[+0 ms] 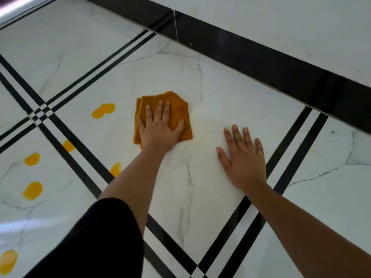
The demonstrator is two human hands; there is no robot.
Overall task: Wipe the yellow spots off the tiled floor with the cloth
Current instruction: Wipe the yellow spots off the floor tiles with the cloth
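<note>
An orange folded cloth (178,109) lies flat on the white marble-look tiled floor (200,187). My left hand (159,129) presses down on it with fingers spread. My right hand (244,157) rests flat and open on the bare tile to the right of the cloth. Several yellow spots sit left of the cloth: a heart-shaped one (103,110) closest, one (68,145) on a black stripe, one (116,169) beside my left forearm, and others (33,190) further left. A faint pale smear (202,121) shows just right of the cloth.
Black double stripes (289,157) cross the floor between tiles. A black skirting band (261,57) runs along the white wall (281,21) at the back right. My dark-clothed knee (96,237) fills the lower left. Tiny yellow specks (311,150) dot the tile at far right.
</note>
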